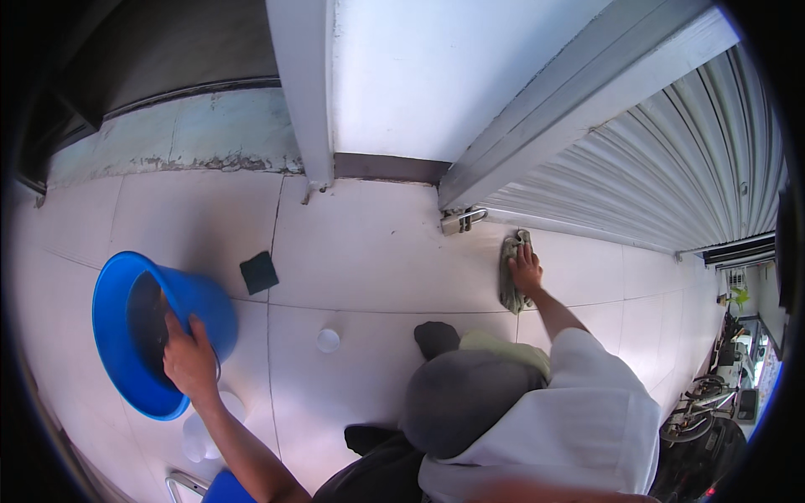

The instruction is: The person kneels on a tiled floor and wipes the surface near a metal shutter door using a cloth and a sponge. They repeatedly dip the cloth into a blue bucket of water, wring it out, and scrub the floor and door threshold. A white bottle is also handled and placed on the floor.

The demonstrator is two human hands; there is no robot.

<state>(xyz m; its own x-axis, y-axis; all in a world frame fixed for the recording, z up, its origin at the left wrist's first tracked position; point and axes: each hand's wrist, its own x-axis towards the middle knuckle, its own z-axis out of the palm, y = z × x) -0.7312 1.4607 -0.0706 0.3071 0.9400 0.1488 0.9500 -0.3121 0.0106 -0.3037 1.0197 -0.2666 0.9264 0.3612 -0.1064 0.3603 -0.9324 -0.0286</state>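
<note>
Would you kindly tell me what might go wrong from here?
The left hand holds the bucket by its rim, so leaning might tip it. The small white item on the floor could be kicked. The right hand, on the cloth, may knock the padlock nearby.

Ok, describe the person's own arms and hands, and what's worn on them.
The left grip and right grip wear no gloves. The left forearm shows no sleeve; a loose white sleeve ends above the bare right forearm. Rings are too small to tell.
</note>
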